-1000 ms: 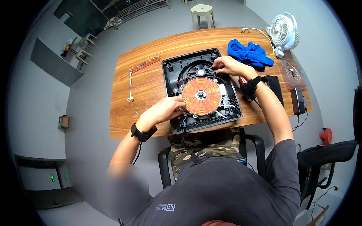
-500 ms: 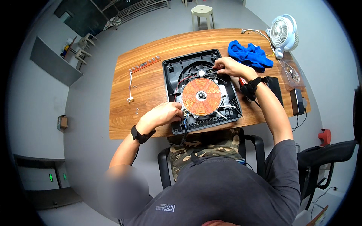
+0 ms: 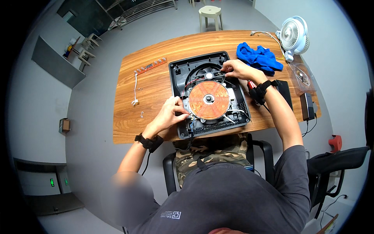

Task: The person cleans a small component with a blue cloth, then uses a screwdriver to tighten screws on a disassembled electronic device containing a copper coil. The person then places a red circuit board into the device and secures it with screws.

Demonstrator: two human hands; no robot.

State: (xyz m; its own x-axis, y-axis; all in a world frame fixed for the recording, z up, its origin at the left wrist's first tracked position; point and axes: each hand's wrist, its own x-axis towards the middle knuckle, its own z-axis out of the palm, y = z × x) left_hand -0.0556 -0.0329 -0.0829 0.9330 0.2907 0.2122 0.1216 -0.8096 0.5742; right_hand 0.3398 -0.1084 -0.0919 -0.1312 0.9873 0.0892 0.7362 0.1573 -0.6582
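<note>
An opened induction cooker base in black plastic lies on the table in front of me, with a round copper coil and a fan inside it. My left hand is at the coil's left edge, thumb and forefinger closed together; what they pinch is too small to make out. At the far right of the base, beside the fan, my right hand has its fingertips pressed together. Whatever is in them is hidden. Red and black wires run past the fan, and white wires lead off the coil's near right side.
On the wooden table, a strip circuit board with a white cable lies left. A blue cloth, a white fan, a clear plastic box, a red-and-black tool and a black adapter are at right.
My left hand has shifted slightly up along the base's left edge, and its wrist has turned so the thumb shows. My right hand stays by the fan.
</note>
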